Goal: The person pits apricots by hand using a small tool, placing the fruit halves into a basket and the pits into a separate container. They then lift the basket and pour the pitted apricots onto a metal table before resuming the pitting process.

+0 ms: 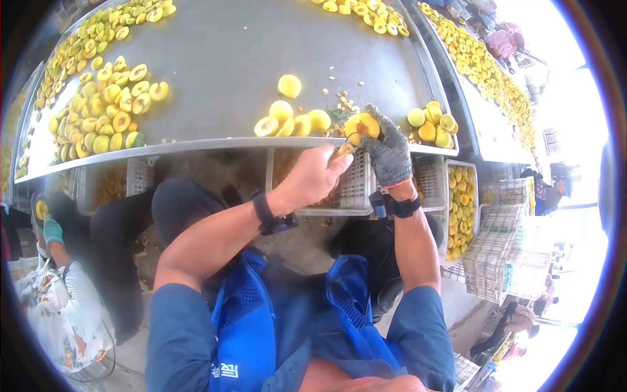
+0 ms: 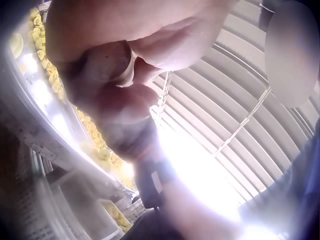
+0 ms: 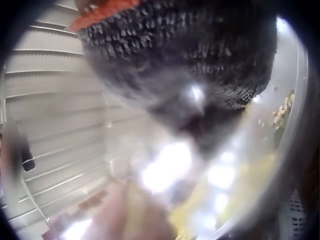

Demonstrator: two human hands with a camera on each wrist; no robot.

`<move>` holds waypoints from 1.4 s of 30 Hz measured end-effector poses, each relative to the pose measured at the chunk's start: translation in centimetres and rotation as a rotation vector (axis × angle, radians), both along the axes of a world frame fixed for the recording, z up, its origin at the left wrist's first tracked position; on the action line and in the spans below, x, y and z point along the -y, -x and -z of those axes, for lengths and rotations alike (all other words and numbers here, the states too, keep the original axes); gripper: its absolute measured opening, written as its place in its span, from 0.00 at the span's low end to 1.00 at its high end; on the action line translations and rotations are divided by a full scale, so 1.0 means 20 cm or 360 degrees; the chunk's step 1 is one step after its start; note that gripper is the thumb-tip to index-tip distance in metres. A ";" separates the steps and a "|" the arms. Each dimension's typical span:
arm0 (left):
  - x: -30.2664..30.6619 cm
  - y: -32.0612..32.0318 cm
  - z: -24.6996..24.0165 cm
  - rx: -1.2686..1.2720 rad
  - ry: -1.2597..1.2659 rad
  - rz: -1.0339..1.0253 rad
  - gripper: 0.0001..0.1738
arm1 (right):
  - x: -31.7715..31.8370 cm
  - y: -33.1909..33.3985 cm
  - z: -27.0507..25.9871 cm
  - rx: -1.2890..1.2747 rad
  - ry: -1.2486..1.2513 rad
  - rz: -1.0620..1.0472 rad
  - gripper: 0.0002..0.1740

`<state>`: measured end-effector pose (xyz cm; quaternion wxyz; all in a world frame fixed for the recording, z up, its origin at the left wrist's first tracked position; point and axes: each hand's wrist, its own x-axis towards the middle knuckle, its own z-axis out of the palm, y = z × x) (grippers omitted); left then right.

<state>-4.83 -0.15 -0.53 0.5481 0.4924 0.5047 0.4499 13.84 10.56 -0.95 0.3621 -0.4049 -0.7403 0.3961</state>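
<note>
In the head view my bare left hand grips a small pitting tool by its light wooden handle. The tool's thin dark metal end lies against a yellow peach half. My right hand, in a grey knit glove, holds that half at the table edge, its brownish centre showing. The left wrist view has the curled left fingers close up, with the tool mostly hidden. Dark glove fabric fills the top of the right wrist view; the peach half is blurred there.
A metal table with a raised rim carries whole peaches, a large pile of halves at left, and scattered pits. Crates stand below, one full of peaches. Another person's gloved hand is at far left.
</note>
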 end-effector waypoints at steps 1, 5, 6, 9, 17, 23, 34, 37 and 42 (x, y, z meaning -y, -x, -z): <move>-0.01 -0.01 0.02 -0.0032 -0.0039 -0.0037 0.19 | 0.03 0.01 -0.01 -0.0086 0.0093 0.0027 0.31; -0.02 -0.06 0.04 -0.0096 -0.0098 -0.0167 0.18 | 0.13 0.05 -0.02 -0.0150 0.0011 0.0075 0.28; -0.02 -0.07 0.03 -0.0098 -0.0088 -0.0196 0.18 | 0.15 0.05 -0.02 -0.0117 -0.0016 0.0104 0.27; -0.02 -0.10 0.05 -0.0206 -0.0183 -0.0274 0.19 | 0.17 0.06 -0.03 -0.0054 -0.0077 0.0212 0.25; -0.03 -0.20 0.13 -0.0398 -0.0281 -0.0366 0.19 | 0.21 0.07 0.00 -0.0015 -0.0182 0.0324 0.27; -0.05 -0.21 0.17 -0.0419 -0.0394 -0.0435 0.21 | 0.21 0.07 0.01 -0.0270 -0.0144 0.0239 0.29; -0.04 -0.22 0.09 -0.0111 -0.0343 -0.0440 0.23 | 0.24 0.10 0.01 -0.0279 -0.0148 0.0374 0.27; -0.04 -0.23 0.10 -0.0077 -0.0325 -0.0407 0.22 | 0.24 0.09 0.01 -0.0203 -0.0229 0.0394 0.27; -0.03 -0.18 0.01 0.0053 -0.0040 -0.0170 0.20 | 0.20 0.06 -0.03 -0.0205 -0.0143 0.0294 0.24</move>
